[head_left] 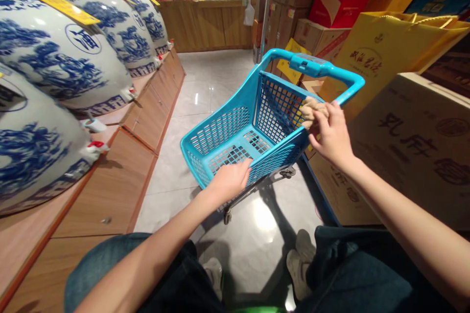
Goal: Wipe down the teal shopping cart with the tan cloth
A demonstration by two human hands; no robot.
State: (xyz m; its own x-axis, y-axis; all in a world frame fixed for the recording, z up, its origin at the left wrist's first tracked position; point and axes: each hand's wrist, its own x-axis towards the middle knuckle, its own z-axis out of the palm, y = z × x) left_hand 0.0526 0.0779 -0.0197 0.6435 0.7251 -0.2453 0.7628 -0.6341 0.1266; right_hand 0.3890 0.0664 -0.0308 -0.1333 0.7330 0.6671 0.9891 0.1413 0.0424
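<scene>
A blue plastic shopping cart stands at an angle in the aisle in front of me, its basket bare inside. My left hand is closed over the near rim of the basket, fingers hooked inside. Bunched in my right hand is a crumpled beige cloth, which touches the side rim just below the push handle. The palm side of my right hand is partly hidden.
Large blue-and-white porcelain jars line a wooden ledge on the left. Cardboard boxes and a yellow gift bag crowd the right side, close to the cart. A wooden counter with packaged goods closes off the far end.
</scene>
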